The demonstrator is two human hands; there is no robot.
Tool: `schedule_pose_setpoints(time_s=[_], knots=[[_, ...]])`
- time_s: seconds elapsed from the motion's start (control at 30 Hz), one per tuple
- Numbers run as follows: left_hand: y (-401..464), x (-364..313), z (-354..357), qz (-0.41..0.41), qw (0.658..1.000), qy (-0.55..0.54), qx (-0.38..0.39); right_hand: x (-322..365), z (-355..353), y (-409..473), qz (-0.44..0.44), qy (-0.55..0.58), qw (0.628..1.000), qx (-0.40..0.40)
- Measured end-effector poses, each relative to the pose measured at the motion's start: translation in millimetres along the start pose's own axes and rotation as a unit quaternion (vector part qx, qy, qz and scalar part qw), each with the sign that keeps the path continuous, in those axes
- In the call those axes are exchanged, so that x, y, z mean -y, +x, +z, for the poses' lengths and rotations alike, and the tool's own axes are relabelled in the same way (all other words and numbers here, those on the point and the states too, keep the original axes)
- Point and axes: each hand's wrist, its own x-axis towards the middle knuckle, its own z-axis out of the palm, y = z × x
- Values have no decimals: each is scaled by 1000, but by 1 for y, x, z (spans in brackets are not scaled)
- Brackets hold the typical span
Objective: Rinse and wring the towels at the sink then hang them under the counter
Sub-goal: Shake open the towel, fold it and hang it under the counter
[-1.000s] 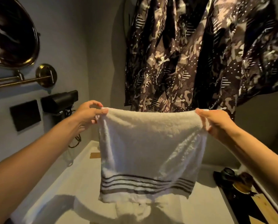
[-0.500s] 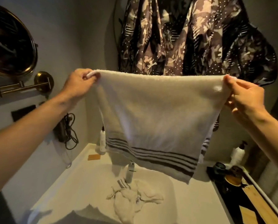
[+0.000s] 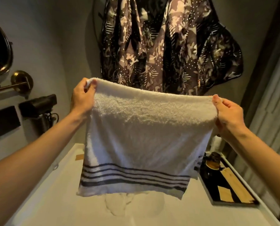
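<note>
A white towel (image 3: 145,137) with dark stripes near its lower edge hangs spread out in the air above the sink. My left hand (image 3: 83,98) pinches its upper left corner and my right hand (image 3: 229,113) pinches its upper right corner, so the top edge is stretched between them. Below the towel's hem, another crumpled white towel (image 3: 119,204) lies in the sink basin (image 3: 152,212), mostly hidden. The faucet is hidden behind the held towel.
A white counter (image 3: 54,193) surrounds the sink. A dark tray (image 3: 227,185) with jars and wooden pieces sits on the right. A patterned dark cloth (image 3: 168,46) hangs on the far wall. A brass towel bar (image 3: 14,84), a round mirror and a black hair dryer (image 3: 38,105) are on the left wall.
Both hands have lowered the spread towel from its raised position, and it now hangs straight down and covers the faucet and most of the towel in the sink.
</note>
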Motion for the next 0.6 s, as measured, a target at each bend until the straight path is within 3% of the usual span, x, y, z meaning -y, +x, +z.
schedule_pose_setpoints(time_s=[0.17,0.27,0.33,0.4,0.47,0.53,0.6], knots=[[-14,-35,8,5,994,-102,32,13,-38,-7,-23,-10,999,-24],[-18,-45,25,-65,986,-140,64,17,-53,-7,-41,-94,994,-43],[-27,-36,39,-127,983,-88,104,8,-61,-8,10,-170,985,-41],[-44,-21,52,-183,972,-2,146,-8,-71,-9,114,-204,971,-60],[-66,-15,69,-244,942,98,210,-20,-76,-15,190,-215,955,-74],[-92,-23,87,-276,917,142,250,-26,-75,-27,200,-265,943,-39],[-116,-43,104,-279,918,121,255,-22,-67,-42,146,-308,940,31]])
